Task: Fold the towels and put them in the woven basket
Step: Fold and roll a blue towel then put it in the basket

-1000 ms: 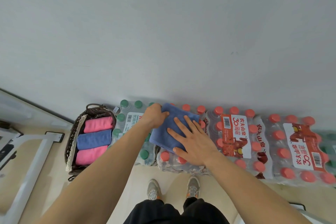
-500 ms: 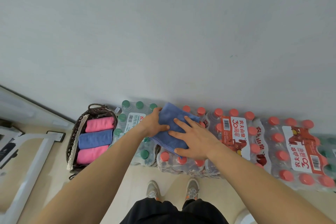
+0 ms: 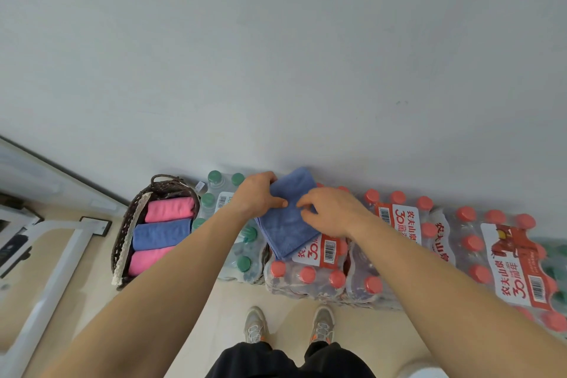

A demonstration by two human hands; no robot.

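Your left hand (image 3: 260,197) grips the folded blue towel (image 3: 287,228) at its left edge and your right hand (image 3: 333,212) pinches its middle. It lies on water-bottle packs (image 3: 310,278), near the woven basket (image 3: 122,239).

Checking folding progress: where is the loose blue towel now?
In the head view, the loose blue towel lies centre frame on the water bottle packs by the wall, right of the woven basket, held by the left hand and right hand.
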